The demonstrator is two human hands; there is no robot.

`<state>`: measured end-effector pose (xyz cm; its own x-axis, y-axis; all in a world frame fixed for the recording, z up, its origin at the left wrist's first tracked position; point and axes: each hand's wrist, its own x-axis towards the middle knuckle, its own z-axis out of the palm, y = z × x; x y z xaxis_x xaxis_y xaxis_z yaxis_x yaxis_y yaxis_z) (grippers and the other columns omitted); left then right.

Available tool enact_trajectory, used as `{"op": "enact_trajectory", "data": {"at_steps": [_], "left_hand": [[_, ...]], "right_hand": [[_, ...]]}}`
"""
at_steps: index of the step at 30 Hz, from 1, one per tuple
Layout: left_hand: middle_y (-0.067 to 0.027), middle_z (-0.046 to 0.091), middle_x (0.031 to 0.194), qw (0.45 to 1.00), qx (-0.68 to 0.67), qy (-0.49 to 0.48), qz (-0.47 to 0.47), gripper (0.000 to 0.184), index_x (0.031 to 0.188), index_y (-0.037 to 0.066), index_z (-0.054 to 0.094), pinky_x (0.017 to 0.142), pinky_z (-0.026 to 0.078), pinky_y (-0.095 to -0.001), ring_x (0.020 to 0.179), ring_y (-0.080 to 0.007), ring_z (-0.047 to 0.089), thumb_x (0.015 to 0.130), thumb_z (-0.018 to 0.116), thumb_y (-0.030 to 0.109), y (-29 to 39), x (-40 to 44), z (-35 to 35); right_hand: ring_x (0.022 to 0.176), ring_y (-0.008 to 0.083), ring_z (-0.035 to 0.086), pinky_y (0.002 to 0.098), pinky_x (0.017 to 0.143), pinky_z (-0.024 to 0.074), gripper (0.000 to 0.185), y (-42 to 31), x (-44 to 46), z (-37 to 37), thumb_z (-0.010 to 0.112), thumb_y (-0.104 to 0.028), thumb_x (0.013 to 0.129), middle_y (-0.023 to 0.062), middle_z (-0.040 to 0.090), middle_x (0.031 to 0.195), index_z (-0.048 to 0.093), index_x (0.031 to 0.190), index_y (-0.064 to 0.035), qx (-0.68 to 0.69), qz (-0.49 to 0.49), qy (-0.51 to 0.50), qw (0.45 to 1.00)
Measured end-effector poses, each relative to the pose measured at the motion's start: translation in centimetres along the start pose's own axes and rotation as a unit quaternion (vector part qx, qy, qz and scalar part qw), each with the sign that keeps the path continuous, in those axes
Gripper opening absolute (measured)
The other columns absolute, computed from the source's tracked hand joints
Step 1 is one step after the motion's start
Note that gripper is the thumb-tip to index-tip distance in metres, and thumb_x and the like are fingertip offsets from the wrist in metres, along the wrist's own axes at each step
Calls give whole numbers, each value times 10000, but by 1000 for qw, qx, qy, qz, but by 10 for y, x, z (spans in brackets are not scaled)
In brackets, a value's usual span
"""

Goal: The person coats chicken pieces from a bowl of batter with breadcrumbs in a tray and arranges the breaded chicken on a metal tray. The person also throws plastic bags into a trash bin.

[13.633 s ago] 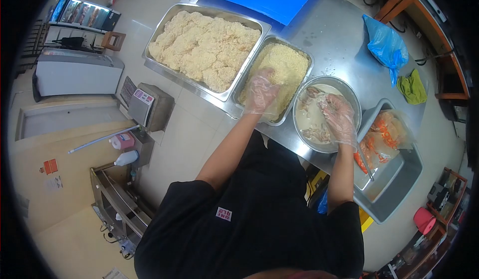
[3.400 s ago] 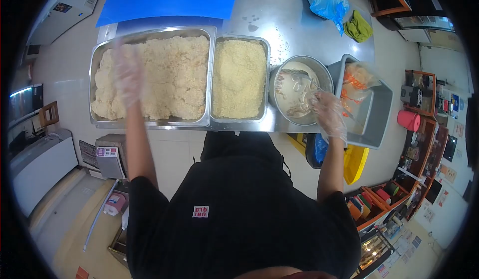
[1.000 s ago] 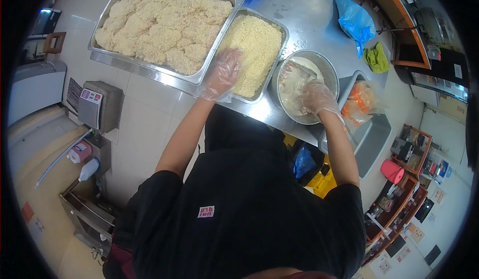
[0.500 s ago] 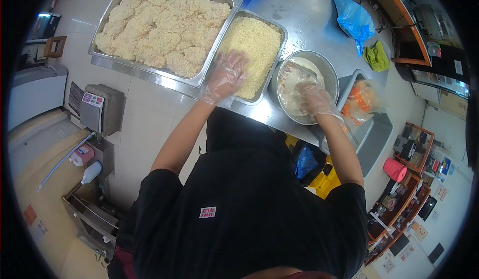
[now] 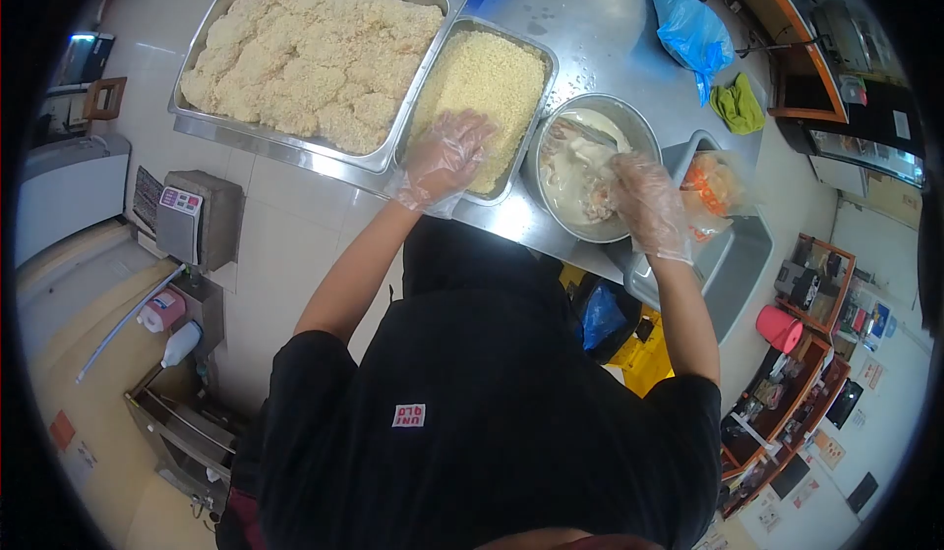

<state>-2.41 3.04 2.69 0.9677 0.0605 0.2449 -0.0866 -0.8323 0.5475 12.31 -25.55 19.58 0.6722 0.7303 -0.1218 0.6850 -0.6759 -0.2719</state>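
Observation:
My left hand (image 5: 452,160), in a clear plastic glove, lies with fingers stretched out on pale breadcrumbs (image 5: 492,73) in a steel tray (image 5: 552,70). At the right side of a round metal pot (image 5: 649,127), my gloved right hand (image 5: 649,201) curls its fingers inward over the rim; what they grip, if anything, is hidden. The pot contains creamy white batter (image 5: 568,178) with pinkish, meat-like pieces partly sunk in it. A grey strip, perhaps a utensil, leans inside the pot. Left of the crumbs, a larger steel tray (image 5: 452,4) holds a heap of crumb-coated pieces (image 5: 315,63).
A grey plastic tub (image 5: 752,260) with a bag of orange and white contents (image 5: 713,191) adjoins the pot. A blue plastic bag (image 5: 693,34) and green cloth (image 5: 737,105) lie on the steel table (image 5: 580,29). A scale (image 5: 180,224) stands at left.
My right hand has drawn back to the right from the middle of the batter to the pot's edge, uncovering more batter and pieces. My left hand stays on the crumbs, with little movement.

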Motion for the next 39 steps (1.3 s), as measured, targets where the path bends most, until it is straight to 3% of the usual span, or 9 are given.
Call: {"op": "enact_trajectory", "data": {"at_steps": [10, 16, 19, 22, 23, 26, 27, 30, 39], "left_hand": [[-97, 687, 1119, 997, 0, -73, 2, 284, 1148, 150, 725, 935, 504, -465, 1039, -317, 645, 912, 633, 276, 7, 1, -3], [-104, 688, 1119, 990, -42, -127, 38, 260, 1105, 149, 732, 914, 507, -441, 1022, -323, 645, 915, 629, 293, 19, 11, -3], [-100, 678, 1185, 986, 7, -164, 13, 291, 1131, 153, 738, 954, 488, -475, 1107, -314, 631, 924, 627, 326, 17, 23, -7], [-106, 660, 1260, 997, 64, 24, -36, 340, 1169, 155, 741, 1020, 443, -520, 1210, -306, 600, 944, 616, 376, 15, 45, -14], [-136, 595, 1410, 995, 56, 16, -75, 428, 1279, 165, 710, 1136, 353, -550, 1366, -321, 502, 965, 592, 431, 10, 59, -16], [-163, 497, 1532, 989, 98, 99, -51, 526, 1413, 178, 625, 1227, 257, -515, 1464, -352, 393, 980, 563, 470, -27, 80, 6], [-172, 370, 1629, 990, 104, 37, -84, 626, 1539, 188, 486, 1272, 171, -499, 1526, -361, 292, 999, 521, 503, -32, 82, 10], [-173, 292, 1668, 981, 178, 37, -69, 671, 1586, 174, 403, 1278, 144, -500, 1546, -371, 247, 1021, 469, 530, -33, 70, 23], [-166, 213, 1700, 991, 108, -62, -44, 692, 1634, 174, 281, 1261, 95, -588, 1560, -420, 189, 1042, 431, 500, 23, 51, 24]], "right_hand": [[1119, 365, 669, 453, 973, 518, 335, 33, -3, 65, 698, -240, 848, 205, 711, 1159, 737, 1152, -105, -64, 33, -197, 978], [1118, 389, 658, 454, 976, 515, 313, 10, 0, 0, 679, -229, 883, 218, 705, 1165, 721, 1145, -64, 31, 31, -71, 996], [1070, 416, 663, 480, 950, 519, 308, 9, 1, -13, 682, -176, 856, 250, 701, 1113, 717, 1132, -45, 63, 40, -47, 996], [1065, 417, 665, 474, 955, 519, 331, 9, -4, -21, 695, -161, 845, 251, 699, 1113, 713, 1152, -38, 93, 54, -48, 993], [1066, 418, 665, 472, 957, 519, 335, 5, -4, -25, 699, -159, 844, 251, 699, 1115, 713, 1157, -39, 97, 67, -55, 991], [1070, 421, 663, 471, 959, 520, 343, -3, -5, -28, 707, -157, 843, 251, 698, 1120, 712, 1165, -39, 106, 86, -71, 988], [1073, 421, 663, 472, 957, 520, 342, 0, -6, -25, 709, -160, 843, 251, 699, 1121, 712, 1163, -38, 105, 81, -69, 989], [1078, 421, 661, 474, 959, 518, 338, -1, -9, -25, 708, -166, 851, 252, 698, 1125, 713, 1164, -37, 104, 92, -69, 988], [1093, 416, 663, 464, 979, 517, 348, 5, -12, -17, 722, -168, 852, 255, 696, 1158, 716, 1168, -23, 124, 119, -66, 983]]}}
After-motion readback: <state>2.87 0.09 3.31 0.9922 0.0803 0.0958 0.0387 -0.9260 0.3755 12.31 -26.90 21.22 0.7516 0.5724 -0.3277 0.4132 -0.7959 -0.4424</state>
